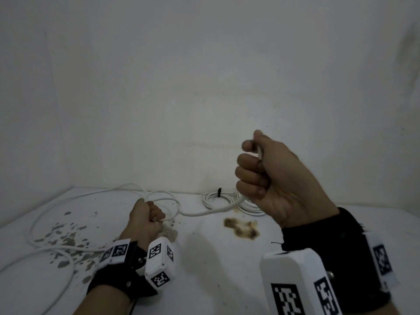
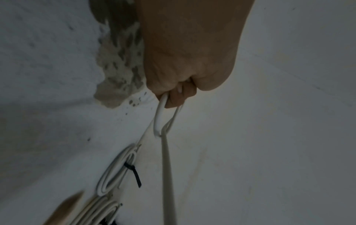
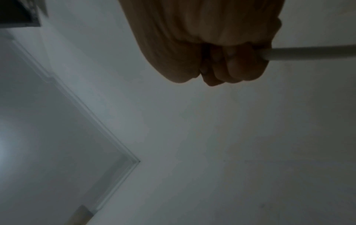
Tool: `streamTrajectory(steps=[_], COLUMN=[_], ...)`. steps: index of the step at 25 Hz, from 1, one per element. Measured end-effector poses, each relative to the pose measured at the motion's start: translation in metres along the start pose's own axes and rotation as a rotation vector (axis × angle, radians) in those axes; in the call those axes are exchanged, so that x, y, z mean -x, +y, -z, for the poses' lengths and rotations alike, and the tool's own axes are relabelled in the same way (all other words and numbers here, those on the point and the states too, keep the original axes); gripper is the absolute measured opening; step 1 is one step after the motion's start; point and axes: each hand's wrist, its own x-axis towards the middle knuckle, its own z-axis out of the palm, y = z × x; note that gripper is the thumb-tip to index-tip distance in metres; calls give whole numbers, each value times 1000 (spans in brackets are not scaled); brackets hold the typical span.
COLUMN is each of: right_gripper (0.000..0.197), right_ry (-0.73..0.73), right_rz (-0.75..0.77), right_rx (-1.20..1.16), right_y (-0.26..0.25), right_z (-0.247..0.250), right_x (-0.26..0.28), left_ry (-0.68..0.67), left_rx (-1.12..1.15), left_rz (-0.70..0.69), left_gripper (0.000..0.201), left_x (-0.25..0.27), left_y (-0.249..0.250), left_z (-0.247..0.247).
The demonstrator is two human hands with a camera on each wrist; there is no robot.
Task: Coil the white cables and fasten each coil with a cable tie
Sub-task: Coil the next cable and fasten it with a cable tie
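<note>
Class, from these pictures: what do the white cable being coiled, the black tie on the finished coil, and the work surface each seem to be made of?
White cable: likely a smooth, matte plastic jacket; it bends in soft curves without kinking.
Black tie: probably thin stiff plastic; its free tail sticks out straight from the finished coil.
Work surface: unclear, perhaps painted board; flat, matte white, with grey patches and a brown stain.

A plain off-white wall (image 1: 204,76) filled the upper part of the head view, dim and unevenly lit, with a faint yellowish horizontal mark low on it. It met a white worktop (image 1: 204,258) along a soft edge. The worktop carried a scatter of grey flecks (image 1: 66,237) toward the left and a brown stain (image 1: 242,227) near the middle. In the right wrist view, pale surfaces met at a moulded corner (image 3: 134,161), all in low, greyish light.
</note>
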Motion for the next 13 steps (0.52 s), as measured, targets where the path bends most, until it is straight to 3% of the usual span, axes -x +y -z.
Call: streamTrajectory(steps=[5, 8, 9, 13], right_gripper=[21, 22, 29, 94], right_ry=[-54, -85, -102, -263], right_rz=[-22, -14, -9, -124], right_rx=[-19, -148, -177, -150], right_y=[11, 16, 17, 24], right_z=[-9, -7, -4, 30], right_x=[1, -6, -8, -26], left_ry=[-59, -73, -81, -164], left_rx=[-114, -161, -160, -120], left_rz=[-104, -134, -149, -240], left_gripper=[47, 42, 43, 46], left_x=[22, 40, 43, 50], left_y=[-11, -30, -31, -16], left_z=[-40, -57, -60, -69])
